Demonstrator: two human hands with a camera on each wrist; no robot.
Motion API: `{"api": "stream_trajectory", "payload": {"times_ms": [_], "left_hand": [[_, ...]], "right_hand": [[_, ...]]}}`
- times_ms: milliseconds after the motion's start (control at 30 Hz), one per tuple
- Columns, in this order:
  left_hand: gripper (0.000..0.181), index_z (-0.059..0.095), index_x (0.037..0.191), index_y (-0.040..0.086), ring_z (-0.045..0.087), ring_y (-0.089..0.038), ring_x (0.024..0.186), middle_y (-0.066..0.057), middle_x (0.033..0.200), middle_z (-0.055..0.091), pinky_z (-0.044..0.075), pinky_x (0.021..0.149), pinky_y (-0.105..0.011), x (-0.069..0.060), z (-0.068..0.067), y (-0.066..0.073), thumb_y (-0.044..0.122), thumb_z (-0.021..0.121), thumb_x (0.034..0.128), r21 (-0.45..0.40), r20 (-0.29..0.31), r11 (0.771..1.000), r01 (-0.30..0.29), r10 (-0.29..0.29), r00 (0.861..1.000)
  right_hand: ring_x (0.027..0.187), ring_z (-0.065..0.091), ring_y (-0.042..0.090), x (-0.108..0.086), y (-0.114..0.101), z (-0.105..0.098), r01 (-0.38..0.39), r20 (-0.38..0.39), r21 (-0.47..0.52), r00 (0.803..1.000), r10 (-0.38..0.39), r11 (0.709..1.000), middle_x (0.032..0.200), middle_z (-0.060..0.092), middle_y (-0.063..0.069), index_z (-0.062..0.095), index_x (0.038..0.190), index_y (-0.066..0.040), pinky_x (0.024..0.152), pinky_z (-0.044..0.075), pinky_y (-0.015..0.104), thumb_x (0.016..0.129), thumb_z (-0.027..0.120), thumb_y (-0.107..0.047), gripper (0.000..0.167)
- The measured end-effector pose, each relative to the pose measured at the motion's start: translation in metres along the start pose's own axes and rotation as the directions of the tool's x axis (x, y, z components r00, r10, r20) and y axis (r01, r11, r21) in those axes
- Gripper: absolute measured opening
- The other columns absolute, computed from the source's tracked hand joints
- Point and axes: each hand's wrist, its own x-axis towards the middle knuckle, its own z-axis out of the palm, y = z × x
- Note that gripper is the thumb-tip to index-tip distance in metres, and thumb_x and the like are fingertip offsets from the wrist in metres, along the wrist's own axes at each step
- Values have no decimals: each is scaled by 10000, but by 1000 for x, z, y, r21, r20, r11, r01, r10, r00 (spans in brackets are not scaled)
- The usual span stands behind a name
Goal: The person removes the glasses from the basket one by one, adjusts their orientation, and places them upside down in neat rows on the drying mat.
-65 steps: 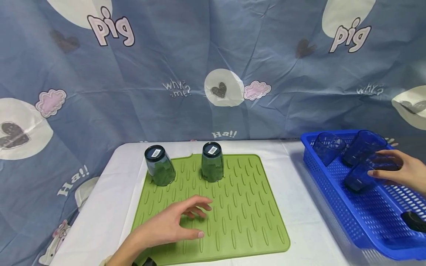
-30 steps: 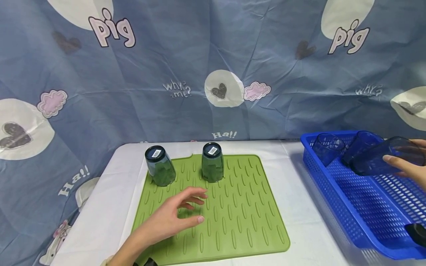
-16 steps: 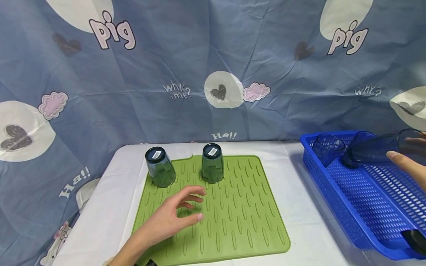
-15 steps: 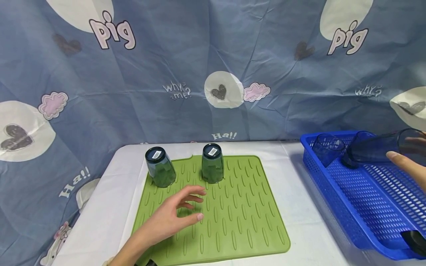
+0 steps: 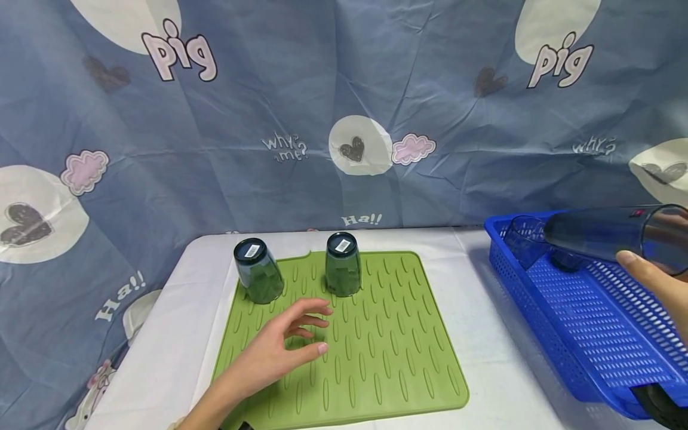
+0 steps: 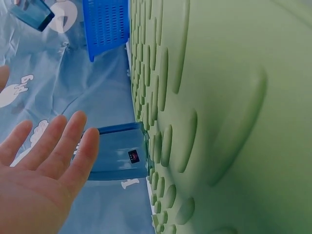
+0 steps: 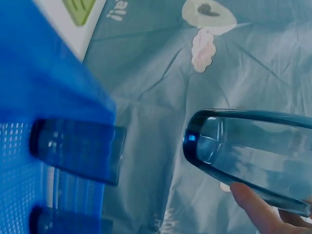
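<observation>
At the right, my right hand grips a blue drinking glass near its mouth, thumb along the side. The glass lies nearly level above the basket, its base pointing left; the right wrist view shows it apart from the basket. My left hand hangs over the green drying mat, fingers loosely bent and holding nothing. Behind it, two glasses stand upside down near the mat's back edge, the left glass and the right glass, with barcode labels on their bases.
A blue perforated basket stands at the right of the white-covered table. Inside it are one glass in the left back corner and another glass, mostly hidden behind the held one. A patterned blue cloth hangs behind.
My right hand has lifted the glass from among the others in the basket, and it now lies nearly level above it. My left hand has shifted slightly back and left.
</observation>
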Motion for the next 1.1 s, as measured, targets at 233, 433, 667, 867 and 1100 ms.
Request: {"api": "stream_trajectory", "payload": {"times_ms": [233, 433, 667, 867, 1100], "left_hand": [[508, 505, 1369, 306, 580, -273, 1176, 66, 1324, 551, 500, 952, -411, 0, 2, 2, 243, 724, 915, -4, -1, 1000, -5, 5, 1000], [509, 502, 1372, 300, 573, -296, 1184, 58, 1330, 546, 490, 969, -419, 1, 4, 3, 241, 722, 917, -26, 7, 1000, -1, 1, 1000], [513, 503, 1372, 300, 574, -292, 1181, 54, 1325, 550, 488, 972, -418, 3, 6, 0, 221, 724, 915, -32, 6, 999, 3, -3, 1000], [528, 498, 1376, 306, 581, -261, 1177, 56, 1326, 551, 490, 967, -402, 4, 8, 1, 199, 727, 912, -31, 1, 1000, 5, -5, 1000], [540, 492, 1382, 320, 574, -242, 1183, 61, 1327, 550, 483, 976, -428, 7, 12, 1, 236, 734, 906, -45, -4, 999, 19, -19, 1000]], "right_hand": [[1328, 433, 120, -10, -12, 4, 94, 53, 100, 994, -99, 991, 1444, 468, -26, 379, 1497, -123, 903, 416, 63, 900, 585, 148, 688], [1293, 458, 232, -13, -26, 12, 60, 56, 465, 994, -97, 883, 1416, 492, 142, 438, 1433, -2, 890, 475, 129, 754, 558, 335, 768], [1270, 483, 226, -24, -37, 25, 103, 70, 418, 987, -145, 903, 1410, 485, 153, 398, 1461, -31, 853, 486, 110, 732, 603, 317, 833], [1209, 498, 245, -29, -37, 41, 132, 62, 709, 967, -247, 693, 1329, 524, 184, 407, 1412, 67, 805, 522, 137, 689, 567, 343, 790], [1192, 496, 268, -35, -39, 56, 90, 86, 825, 956, -282, 558, 1300, 524, 208, 399, 1395, 122, 790, 550, 186, 668, 552, 384, 788]]}}
